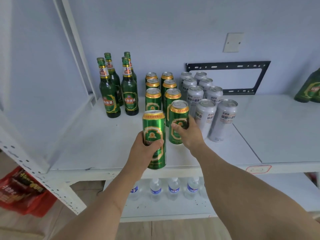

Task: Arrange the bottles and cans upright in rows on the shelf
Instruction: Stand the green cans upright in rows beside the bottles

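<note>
While both hands work at the front of the green rows, the left hand [147, 149] holds a green can [154, 139] upright, long axis vertical, fingers and thumb wrapped round its lower half. That can hangs over the front part of the white shelf [90, 146], not yet set down as far as I can judge, and it sits just in front of the left green row. The gap it seems meant for lies straight ahead of the grip, behind the can and just left of the neighbour the other hand has. So the left hand is plainly the nearer one for the placing, and the move looks like a short push forward and down.

Beside it, the right hand [187, 134] curls round a second green can [178, 121] that stands on the shelf at the head of the right green row; its grip is closed on that can too.

Counting outward: eight green cans in all, three standing in the left row, four in the right counting the gripped one, plus the one in the air. Right of them stand eight silver cans [223, 118] in two rows of four. To the left are four green glass bottles [129, 94], two by two, all upright. Part of another green bottle [310, 89] shows at the far right edge.
</note>
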